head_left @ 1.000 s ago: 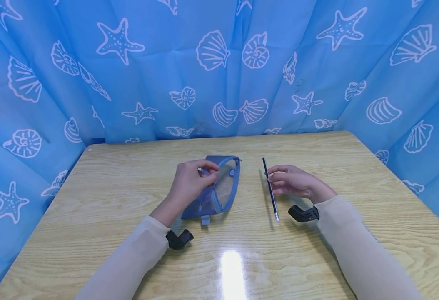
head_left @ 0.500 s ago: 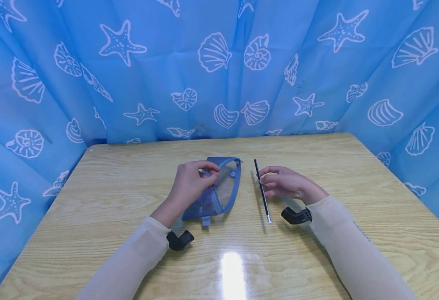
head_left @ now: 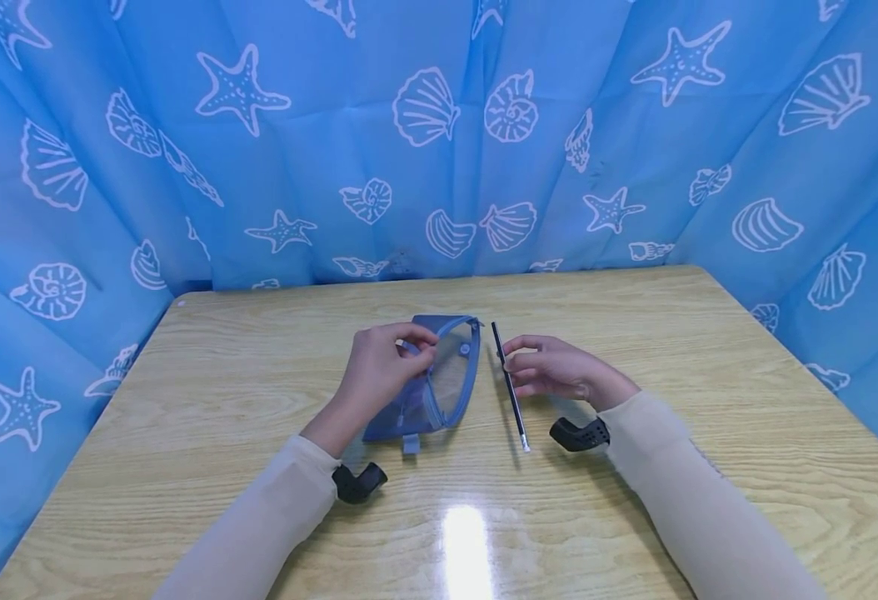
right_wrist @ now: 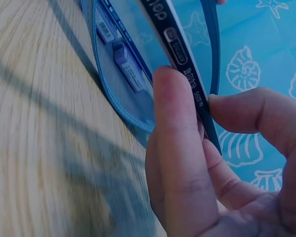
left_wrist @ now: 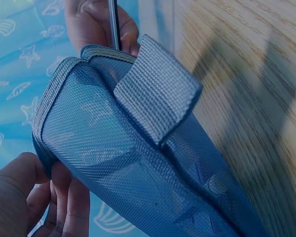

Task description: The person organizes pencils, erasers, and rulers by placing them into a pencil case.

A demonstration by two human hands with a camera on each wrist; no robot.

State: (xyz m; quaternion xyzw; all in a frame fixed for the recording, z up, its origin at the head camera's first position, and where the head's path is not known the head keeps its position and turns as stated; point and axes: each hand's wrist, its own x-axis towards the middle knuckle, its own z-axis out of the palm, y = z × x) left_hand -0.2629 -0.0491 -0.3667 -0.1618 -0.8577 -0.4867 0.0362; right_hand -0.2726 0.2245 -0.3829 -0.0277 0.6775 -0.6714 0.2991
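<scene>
My left hand (head_left: pixel 385 367) pinches the upper edge of a blue mesh zip pencil case (head_left: pixel 390 422). The case's zipped mouth gapes toward the right. In the left wrist view its fabric tab (left_wrist: pixel 158 89) sticks out from the side. My right hand (head_left: pixel 562 371) holds a dark pencil (head_left: pixel 514 398) between thumb and fingers, just right of the mouth and apart from it. White printing runs along the pencil, and its near end carries a pale tip. Through the mouth, the right wrist view shows a small purple-and-white block (right_wrist: pixel 129 68) and a barcoded item (right_wrist: pixel 105 28) inside.
The wood-grain table (head_left: pixel 244 350) extends around both hands. A blue curtain (head_left: pixel 319 108) with white shells and starfish hangs behind it and along both sides. Black wrist mounts (head_left: pixel 359 482) sit at the cuffs. Light glares off the table's near middle.
My right hand has moved left with the pencil, bringing it closer to the case's mouth. The left hand and the case have stayed nearly in place.
</scene>
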